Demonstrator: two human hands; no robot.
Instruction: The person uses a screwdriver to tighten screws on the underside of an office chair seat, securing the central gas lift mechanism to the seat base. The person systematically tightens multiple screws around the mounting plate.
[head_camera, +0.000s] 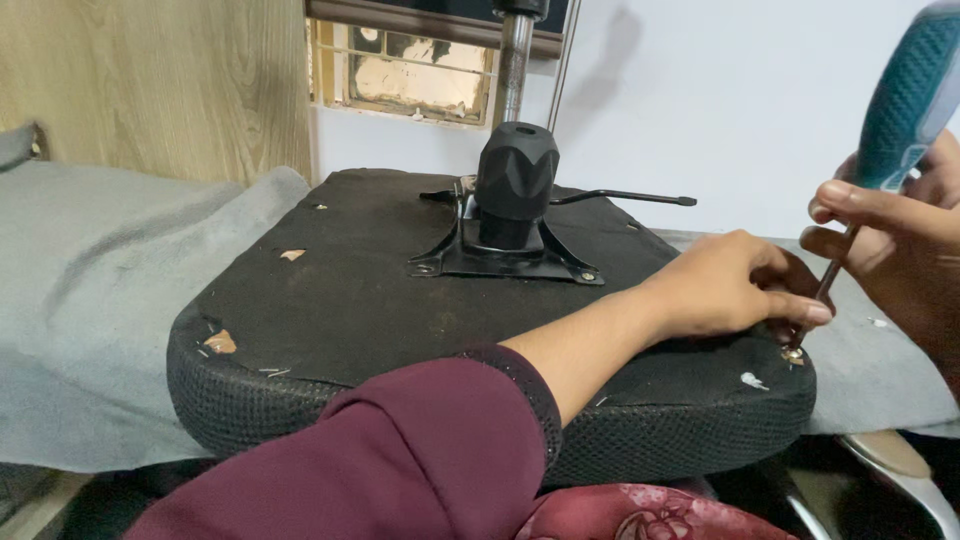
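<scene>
An upturned chair seat (340, 300) lies on a grey cloth (90, 300), its black underside facing up and its mesh rim toward the camera. At the seat's far middle a black metal plate (505, 262) is fixed to the underside, with a black column cover (516, 185) rising from it and a thin lever (625, 197) sticking out toward the right.

The screw (793, 353) sits at the near right corner of the seat, close to the edge. The tip of a screwdriver (900, 120) stands on it, the thin shaft leaning up and to the right to a teal, textured handle at the upper right.

The left hand (730, 285) reaches across the seat from the near side, its arm in a dark red sleeve (420, 450). It rests on the seat beside the screw, with fingers curled and the fingertips closed around the lower shaft, just above the screw. The right hand (895, 235) comes in from the right edge and grips the screwdriver where handle meets shaft, fingers wrapped over it.

Small torn spots showing pale wood dot the underside near the left and near edges. Behind the seat stand a wood-grain panel (160, 80) at the left and a white wall (740, 90) at the right.
</scene>
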